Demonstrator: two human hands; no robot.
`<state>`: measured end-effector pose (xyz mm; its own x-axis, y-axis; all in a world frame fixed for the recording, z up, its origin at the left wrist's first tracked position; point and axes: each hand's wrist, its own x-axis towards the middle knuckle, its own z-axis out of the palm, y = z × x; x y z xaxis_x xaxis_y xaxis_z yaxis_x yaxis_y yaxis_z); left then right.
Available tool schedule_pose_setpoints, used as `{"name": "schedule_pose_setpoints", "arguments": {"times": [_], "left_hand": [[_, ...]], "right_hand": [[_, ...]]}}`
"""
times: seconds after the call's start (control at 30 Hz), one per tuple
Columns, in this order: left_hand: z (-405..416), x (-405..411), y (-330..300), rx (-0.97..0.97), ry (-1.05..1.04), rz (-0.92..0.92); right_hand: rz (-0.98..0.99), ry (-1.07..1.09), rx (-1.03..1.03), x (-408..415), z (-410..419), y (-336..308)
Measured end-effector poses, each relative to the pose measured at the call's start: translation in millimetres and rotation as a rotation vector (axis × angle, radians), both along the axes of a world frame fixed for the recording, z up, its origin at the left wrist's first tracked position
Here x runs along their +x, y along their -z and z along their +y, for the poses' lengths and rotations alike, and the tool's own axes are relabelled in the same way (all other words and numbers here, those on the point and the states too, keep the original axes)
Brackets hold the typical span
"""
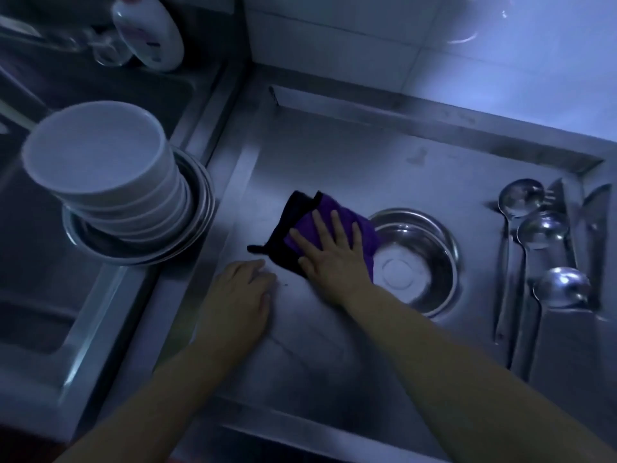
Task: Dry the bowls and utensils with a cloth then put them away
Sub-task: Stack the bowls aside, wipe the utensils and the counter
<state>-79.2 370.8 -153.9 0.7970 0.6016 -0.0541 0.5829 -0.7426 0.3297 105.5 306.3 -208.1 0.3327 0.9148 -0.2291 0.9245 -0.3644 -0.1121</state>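
Right hand (329, 253), fingers spread flat, presses purple cloth (320, 233) on steel counter (334, 162) beside steel bowl (417, 259); left hand (240, 295) rests loosely curled, empty; likely pre-drying, next: grip cloth, lift bowl.

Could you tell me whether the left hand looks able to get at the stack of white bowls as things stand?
Probably yes. The left hand rests open and empty on the steel counter, and nothing stands between it and the stack of white bowls to its left. The right hand presses on the purple cloth, clear of that path.
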Motion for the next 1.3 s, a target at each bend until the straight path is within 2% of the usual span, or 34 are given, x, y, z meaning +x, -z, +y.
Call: {"name": "schedule_pose_setpoints", "arguments": {"times": [0.2,0.47,0.6,0.67,0.77,0.9,0.97,1.07,1.2,1.3], "left_hand": [[-22,-45,-17,-0.007,0.036,-0.018],[-43,-100,-50,0.021,0.040,-0.034],[-43,-124,-66,-0.006,0.006,-0.048],[-38,-132,-71,-0.002,-0.024,-0.069],[-20,-137,-80,-0.029,-0.129,-0.104],[8,-131,-87,-0.039,-0.386,-0.191],[25,-124,-92,-0.143,-0.547,-0.267],[53,-113,-94,-0.149,-0.663,-0.383],[84,-100,-89,-0.108,-0.809,-0.332],[100,-95,-82,-0.168,-0.895,-0.326]], "right_hand": [[0.011,-0.090,-0.072,-57,-66,-7],[0.043,-0.098,-0.200,-108,-138,-32],[0.128,-0.049,-0.236,-115,-148,-51],[0.142,0.032,-0.160,-116,-136,-66],[0.164,0.142,0.088,-121,-107,-89],[0.492,0.218,0.335,-117,-62,-109],[0.619,0.280,0.380,-113,-35,-118],[0.759,0.329,0.403,-107,8,-122],[0.923,0.409,0.433,-102,62,-127],[0.977,0.426,0.390,-96,95,-124]]}}
